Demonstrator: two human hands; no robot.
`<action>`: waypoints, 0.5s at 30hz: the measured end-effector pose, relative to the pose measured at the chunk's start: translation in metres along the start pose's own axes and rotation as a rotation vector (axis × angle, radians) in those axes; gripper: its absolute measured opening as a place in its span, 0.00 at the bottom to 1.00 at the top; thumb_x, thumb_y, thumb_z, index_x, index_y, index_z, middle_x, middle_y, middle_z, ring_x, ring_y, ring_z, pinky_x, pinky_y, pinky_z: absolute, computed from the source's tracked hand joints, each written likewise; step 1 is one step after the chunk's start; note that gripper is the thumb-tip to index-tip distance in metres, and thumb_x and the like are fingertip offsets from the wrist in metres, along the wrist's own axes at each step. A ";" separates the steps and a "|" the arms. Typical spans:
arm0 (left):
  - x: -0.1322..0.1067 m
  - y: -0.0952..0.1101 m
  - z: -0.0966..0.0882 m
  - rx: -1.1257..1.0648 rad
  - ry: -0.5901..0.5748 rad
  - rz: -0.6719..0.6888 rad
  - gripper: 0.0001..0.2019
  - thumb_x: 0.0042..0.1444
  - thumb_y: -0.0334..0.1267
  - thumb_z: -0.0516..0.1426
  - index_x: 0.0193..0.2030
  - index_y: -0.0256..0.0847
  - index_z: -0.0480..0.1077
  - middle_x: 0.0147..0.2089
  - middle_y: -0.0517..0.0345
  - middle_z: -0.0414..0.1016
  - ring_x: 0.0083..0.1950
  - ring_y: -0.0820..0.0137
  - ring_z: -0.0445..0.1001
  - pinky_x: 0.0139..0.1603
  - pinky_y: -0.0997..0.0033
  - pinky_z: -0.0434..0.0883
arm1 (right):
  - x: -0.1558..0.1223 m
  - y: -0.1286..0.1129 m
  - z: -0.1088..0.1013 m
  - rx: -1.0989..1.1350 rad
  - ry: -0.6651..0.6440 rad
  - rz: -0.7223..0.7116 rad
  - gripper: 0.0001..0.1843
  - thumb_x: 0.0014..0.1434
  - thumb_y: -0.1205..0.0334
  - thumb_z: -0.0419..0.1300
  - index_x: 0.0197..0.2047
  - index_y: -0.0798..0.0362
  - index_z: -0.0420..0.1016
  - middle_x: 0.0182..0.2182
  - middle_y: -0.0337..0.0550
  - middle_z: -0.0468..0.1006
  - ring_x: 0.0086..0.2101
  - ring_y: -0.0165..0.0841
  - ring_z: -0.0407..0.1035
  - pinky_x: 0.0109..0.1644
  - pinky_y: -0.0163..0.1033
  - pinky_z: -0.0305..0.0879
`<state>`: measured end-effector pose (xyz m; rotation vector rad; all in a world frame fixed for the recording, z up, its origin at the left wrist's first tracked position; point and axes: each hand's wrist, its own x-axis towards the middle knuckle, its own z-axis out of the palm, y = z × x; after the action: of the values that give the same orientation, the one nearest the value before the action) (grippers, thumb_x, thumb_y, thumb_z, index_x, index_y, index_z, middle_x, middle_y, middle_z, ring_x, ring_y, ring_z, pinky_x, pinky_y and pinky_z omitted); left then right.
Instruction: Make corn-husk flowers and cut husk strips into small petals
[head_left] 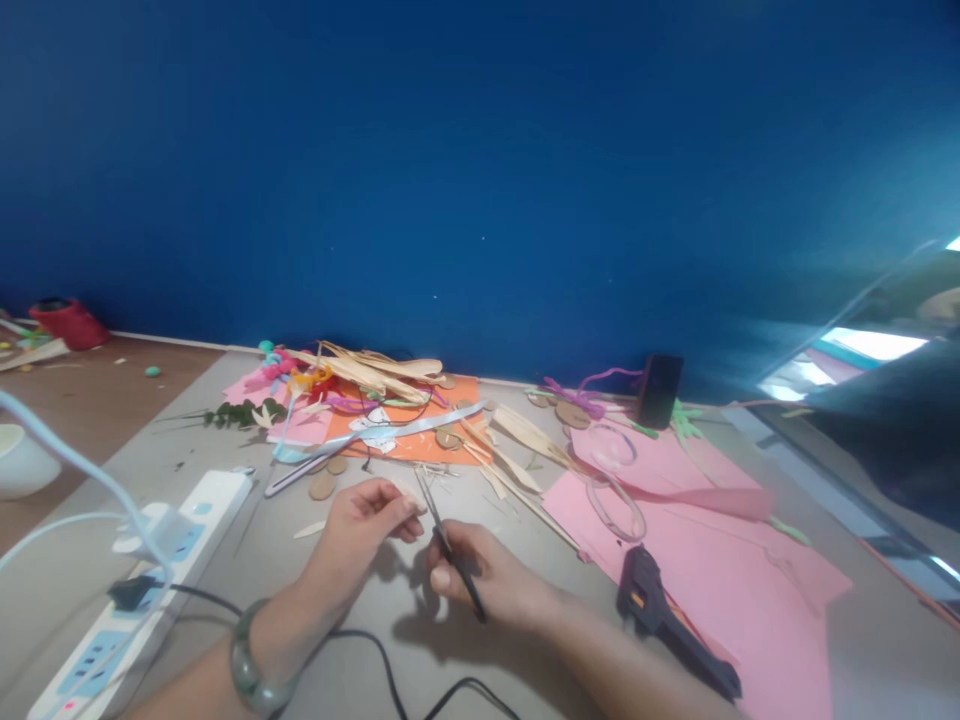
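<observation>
My left hand (367,520), a green bangle (251,660) on its wrist, is closed in a pinch. Between its thumb and fingertips is a small pale piece (412,494), partly hidden and too blurred to name. Close beside it, my right hand (487,570) grips dark tweezers (457,560), their thin tips pointing up toward the left fingers. Both hands are just above the grey tabletop (300,590). Beyond them, dried husk strips (382,375) and a pale blue ribbon (405,430) lie on and around orange paper (469,395).
A white power strip (191,530) with plugs and cables lies at left. To the right are a black glue gun (667,620) and pink paper (772,600). A dark phone-like block (660,390) stands near the blue wall (480,180). A white cup (22,460) is at far left.
</observation>
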<state>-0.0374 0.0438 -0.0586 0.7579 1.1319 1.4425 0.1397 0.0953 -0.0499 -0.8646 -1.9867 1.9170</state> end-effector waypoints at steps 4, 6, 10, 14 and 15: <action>0.000 -0.004 0.001 -0.021 0.023 0.000 0.09 0.49 0.39 0.64 0.27 0.36 0.72 0.24 0.57 0.76 0.25 0.74 0.72 0.29 0.76 0.70 | 0.001 0.001 0.001 -0.063 -0.035 -0.003 0.29 0.48 0.35 0.60 0.30 0.57 0.68 0.23 0.38 0.67 0.25 0.27 0.60 0.27 0.31 0.55; 0.000 -0.005 0.001 -0.035 0.025 -0.006 0.09 0.49 0.39 0.64 0.26 0.36 0.71 0.23 0.57 0.76 0.25 0.74 0.72 0.28 0.75 0.70 | 0.002 -0.001 0.001 -0.065 -0.026 0.009 0.30 0.47 0.34 0.60 0.28 0.57 0.67 0.22 0.37 0.66 0.24 0.27 0.58 0.26 0.31 0.54; 0.001 -0.005 0.001 -0.041 0.036 -0.014 0.09 0.49 0.38 0.63 0.26 0.36 0.70 0.23 0.58 0.76 0.24 0.74 0.72 0.28 0.76 0.70 | 0.001 -0.003 0.003 -0.030 -0.027 0.044 0.28 0.48 0.37 0.61 0.27 0.57 0.67 0.19 0.35 0.64 0.21 0.26 0.57 0.24 0.31 0.53; 0.000 -0.003 0.002 -0.061 0.053 -0.009 0.10 0.49 0.38 0.63 0.25 0.37 0.68 0.21 0.59 0.75 0.23 0.74 0.72 0.27 0.76 0.70 | 0.001 -0.003 0.004 -0.021 -0.011 0.077 0.25 0.48 0.40 0.63 0.25 0.57 0.66 0.18 0.34 0.63 0.20 0.25 0.56 0.23 0.30 0.52; -0.001 -0.002 0.003 -0.071 0.058 -0.010 0.10 0.49 0.38 0.64 0.25 0.37 0.68 0.21 0.60 0.75 0.23 0.74 0.72 0.27 0.77 0.70 | 0.002 -0.002 0.004 -0.019 -0.010 0.082 0.25 0.48 0.41 0.63 0.25 0.57 0.66 0.18 0.34 0.63 0.20 0.24 0.56 0.23 0.30 0.51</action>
<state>-0.0338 0.0436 -0.0598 0.6635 1.1216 1.4962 0.1357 0.0932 -0.0484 -0.9577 -2.0075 1.9533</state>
